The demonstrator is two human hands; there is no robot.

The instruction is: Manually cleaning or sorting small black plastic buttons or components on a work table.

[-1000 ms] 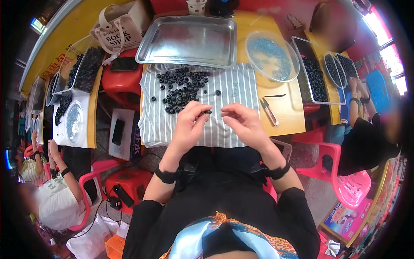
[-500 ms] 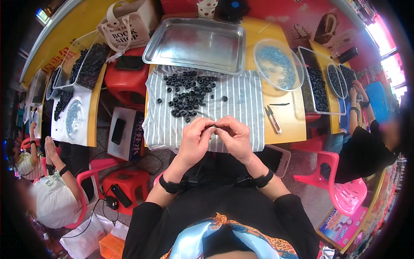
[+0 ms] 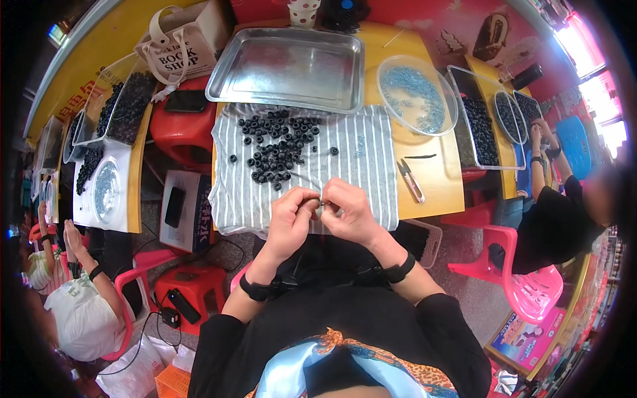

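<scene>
— Hands first: we are bringing our left hand and our right hand together over the near edge of the striped cloth, fingertips meeting in the middle.

— And what are we pinching there?

— Something very small is sitting between the fingertips, where the two hands are touching — too tiny for us to name its kind. Both hands are curling closed around that spot, thumbs pressing against forefingers, so neither is gaping open.

— Where is the stock lying?

— Black rings are lying scattered in a loose heap on the far half of the cloth, well apart from our fingers, with a few strays resting off to the sides. Beyond them the empty-looking metal tray is sitting at the table's far edge, touching the cloth's far hem.

— Anything to our right?

— A round clear dish with bluish small parts is standing beside the tray, and small snips are lying on the yellow table just beside the cloth. Past that, another person in black is working at trays of dark pieces.

— And our wrists?

— We are wearing a black band on each wrist, forearms coming in from below.
</scene>
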